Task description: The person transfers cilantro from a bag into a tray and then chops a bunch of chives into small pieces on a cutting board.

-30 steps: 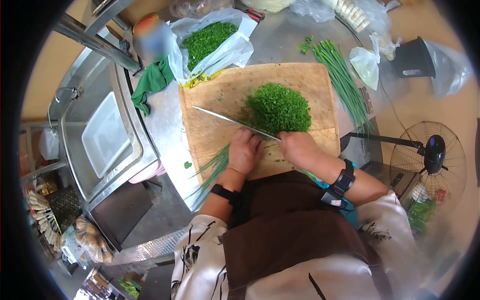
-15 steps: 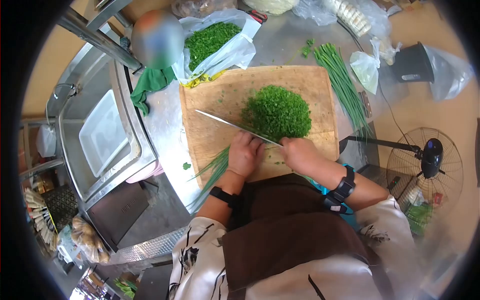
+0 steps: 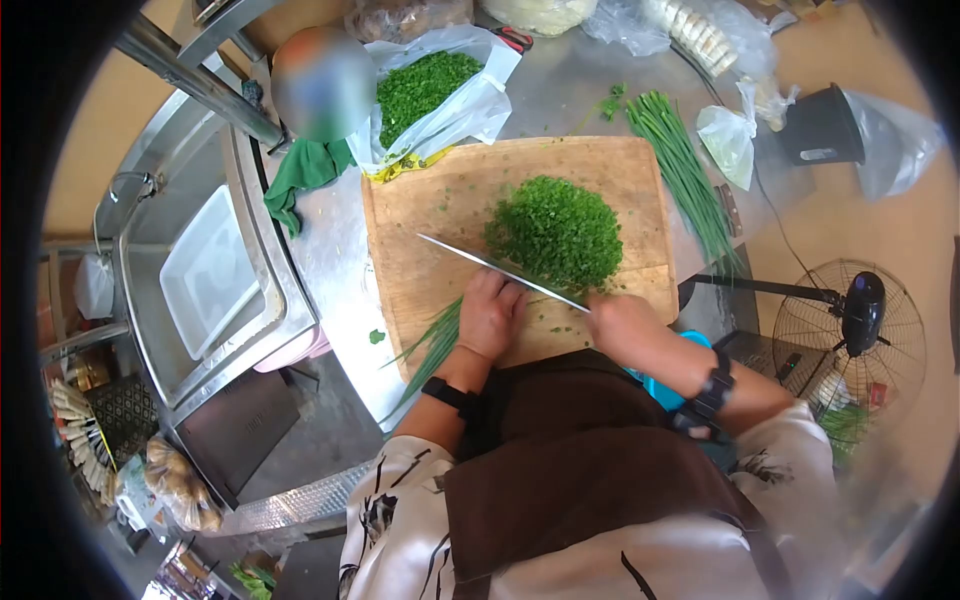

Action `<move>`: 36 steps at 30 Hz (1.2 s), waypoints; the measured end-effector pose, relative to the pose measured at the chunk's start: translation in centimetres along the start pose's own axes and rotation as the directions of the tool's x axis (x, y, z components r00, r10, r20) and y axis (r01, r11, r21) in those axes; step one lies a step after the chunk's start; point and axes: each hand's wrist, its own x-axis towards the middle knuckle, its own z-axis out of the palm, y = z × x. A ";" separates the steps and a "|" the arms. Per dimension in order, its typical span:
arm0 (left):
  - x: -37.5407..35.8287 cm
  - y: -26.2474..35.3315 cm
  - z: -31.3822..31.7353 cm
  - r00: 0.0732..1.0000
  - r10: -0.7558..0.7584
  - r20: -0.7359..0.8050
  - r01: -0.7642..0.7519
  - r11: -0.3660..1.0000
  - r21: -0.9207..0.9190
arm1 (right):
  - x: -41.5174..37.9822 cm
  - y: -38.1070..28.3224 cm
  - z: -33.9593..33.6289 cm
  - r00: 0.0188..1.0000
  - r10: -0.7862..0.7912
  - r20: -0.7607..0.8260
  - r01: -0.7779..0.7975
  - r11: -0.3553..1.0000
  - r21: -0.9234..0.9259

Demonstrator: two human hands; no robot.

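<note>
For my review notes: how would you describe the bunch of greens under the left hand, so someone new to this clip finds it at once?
Start at the wooden cutting board. At its near left edge, the left hand presses down a bunch of long green stalks that trails off the board. Unlike the chopped pile or the loose stalks right of the board, these are uncut and pinned beside the knife.

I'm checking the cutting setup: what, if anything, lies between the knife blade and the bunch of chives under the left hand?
Nothing visible. The knife lies right beside the left hand, which presses the chives on the cutting board; the right hand grips its handle.
</note>
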 end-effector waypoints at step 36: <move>-0.7 0.6 -0.6 1.000 -0.004 -0.002 0.004 0.998 0.055 | 1.1 -0.3 1.6 1.000 0.009 0.024 -0.010 0.999 0.030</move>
